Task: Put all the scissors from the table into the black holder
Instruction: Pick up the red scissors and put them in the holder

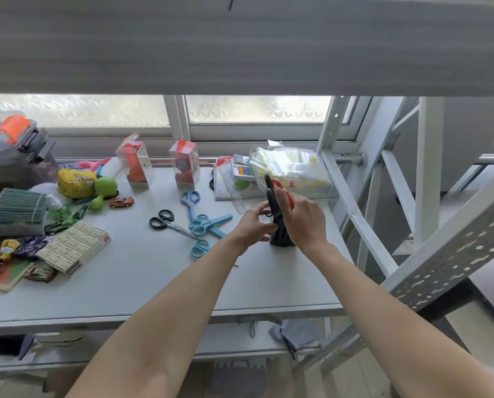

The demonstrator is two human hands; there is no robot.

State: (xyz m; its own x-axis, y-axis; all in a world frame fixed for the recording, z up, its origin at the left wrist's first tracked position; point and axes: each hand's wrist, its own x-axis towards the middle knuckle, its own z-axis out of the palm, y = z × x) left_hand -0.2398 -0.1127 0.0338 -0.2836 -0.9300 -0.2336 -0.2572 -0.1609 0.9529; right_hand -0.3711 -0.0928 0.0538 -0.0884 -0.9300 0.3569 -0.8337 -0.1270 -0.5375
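While both hands close at the holder (280, 239), right hand (303, 222) gripping red scissors (283, 191) upright, left hand (254, 225) apparently steadying it, remaining scissors (202, 225) lie leftward, nearer the left.

Daylight pours through frosted windows (119, 110) behind a grey table (142, 282); white metal shelving (429, 173) stands alongside.

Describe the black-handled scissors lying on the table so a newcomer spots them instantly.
On the grey table, look left of the hands, at the loose scissors cluster in the middle. The black-handled scissors lie leftmost there: the only black handles, with bare metal blades; the neighbours are blue.
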